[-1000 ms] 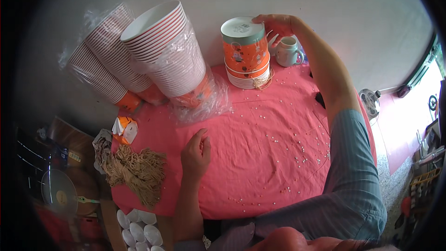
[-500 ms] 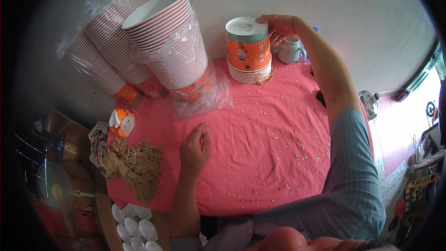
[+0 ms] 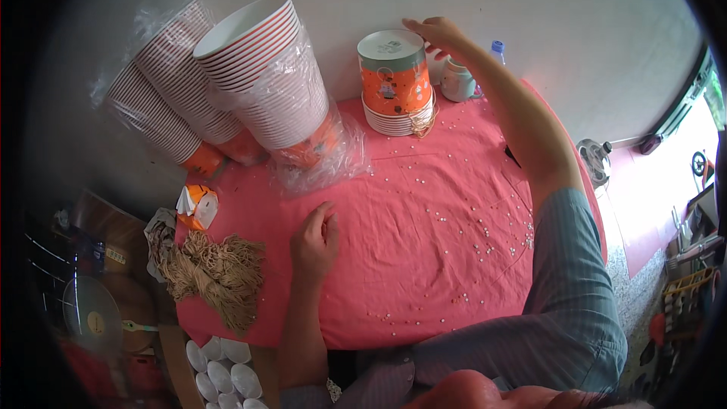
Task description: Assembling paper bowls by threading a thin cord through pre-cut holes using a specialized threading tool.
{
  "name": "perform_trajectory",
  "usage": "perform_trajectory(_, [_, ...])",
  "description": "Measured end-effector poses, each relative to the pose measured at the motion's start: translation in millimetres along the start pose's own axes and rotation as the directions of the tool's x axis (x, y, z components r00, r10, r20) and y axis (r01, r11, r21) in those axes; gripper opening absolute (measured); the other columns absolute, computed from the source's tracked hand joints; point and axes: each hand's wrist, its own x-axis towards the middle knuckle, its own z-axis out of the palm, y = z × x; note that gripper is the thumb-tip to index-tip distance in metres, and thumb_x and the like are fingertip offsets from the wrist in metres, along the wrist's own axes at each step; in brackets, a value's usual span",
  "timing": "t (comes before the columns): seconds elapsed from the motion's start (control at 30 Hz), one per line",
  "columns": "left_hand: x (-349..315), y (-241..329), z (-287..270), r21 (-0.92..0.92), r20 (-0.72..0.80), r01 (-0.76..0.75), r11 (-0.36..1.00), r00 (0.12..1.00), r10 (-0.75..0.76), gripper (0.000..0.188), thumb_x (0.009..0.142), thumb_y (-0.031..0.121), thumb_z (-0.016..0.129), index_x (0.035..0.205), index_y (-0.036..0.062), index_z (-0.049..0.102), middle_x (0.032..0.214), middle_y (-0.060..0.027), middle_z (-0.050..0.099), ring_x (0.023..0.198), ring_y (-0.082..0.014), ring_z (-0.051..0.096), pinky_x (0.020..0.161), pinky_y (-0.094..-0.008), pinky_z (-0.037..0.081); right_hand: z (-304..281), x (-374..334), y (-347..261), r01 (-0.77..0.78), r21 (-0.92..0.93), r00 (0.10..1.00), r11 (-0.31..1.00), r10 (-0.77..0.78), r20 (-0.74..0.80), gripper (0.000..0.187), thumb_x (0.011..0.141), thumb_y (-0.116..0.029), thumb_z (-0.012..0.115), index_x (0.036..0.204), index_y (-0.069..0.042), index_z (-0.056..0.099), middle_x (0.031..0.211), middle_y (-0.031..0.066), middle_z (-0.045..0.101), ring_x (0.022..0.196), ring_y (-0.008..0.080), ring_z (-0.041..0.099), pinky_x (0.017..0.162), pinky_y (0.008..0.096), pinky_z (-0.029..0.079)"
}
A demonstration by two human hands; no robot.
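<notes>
On the pink-covered surface, a pale mug stands near a blue-capped bottle. An orange packet lies at the left edge; lower left, a cardboard box holds white cups.

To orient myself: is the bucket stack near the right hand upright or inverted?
Inverted: the bucket stack shows its white base on top, rims below.

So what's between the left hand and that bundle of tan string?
Just pink tablecloth shows between the left hand and the string bundle, in the head view.
</notes>
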Motion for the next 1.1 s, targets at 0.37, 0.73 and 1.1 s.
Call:
perform_trajectory(0.37, [-3.1, -6.5, 4.0, -0.011, -0.019, -0.021, 1.000, 1.000, 0.021, 0.028, 0.105, 0.013, 0.072, 0.131, 0.0039, 0.072, 0.120, -0.0190, 0.079, 0.107, -0.0374, 0.078, 0.088, -0.0442, 0.063, 39.2, -104.5, -23.3, 0.656, -0.460, 0.628, 0.599, -0.771, -0.108, 0.033, 0.105, -0.031, 0.071, 0.132, -0.012, 0.078, 0.137, 0.0135, 0.073, 0.131, 0.0350, 0.066, 0.111, 0.0480, 0.054])
perform_trajectory(0.73, [-3.3, -2.4, -0.2, -0.025, -0.003, -0.013, 1.000, 1.000, 0.013, 0.029, 0.106, 0.013, 0.071, 0.132, 0.0005, 0.073, 0.120, -0.0211, 0.079, 0.106, -0.0385, 0.079, 0.088, -0.0431, 0.064, 69.1, -100.3, -43.6, 0.513, -0.701, 0.797, 0.496, -0.577, 0.175, 0.051, 0.109, -0.045, 0.065, 0.158, -0.032, 0.061, 0.163, 0.0078, 0.058, 0.153, 0.0399, 0.048, 0.120, 0.0684, 0.040])
perform_trajectory(1.1, [-0.9, 2.7, 0.0, -0.050, -0.022, -0.060, 0.997, 0.998, 0.059, 0.029, 0.106, 0.015, 0.072, 0.131, 0.0005, 0.073, 0.119, -0.0223, 0.079, 0.108, -0.0393, 0.078, 0.090, -0.0442, 0.064, 65.1, -102.3, -32.2, 0.547, -0.703, 0.753, 0.454, -0.634, 0.177, 0.048, 0.112, -0.040, 0.059, 0.160, -0.033, 0.058, 0.166, 0.0046, 0.057, 0.158, 0.0400, 0.043, 0.122, 0.0699, 0.032])
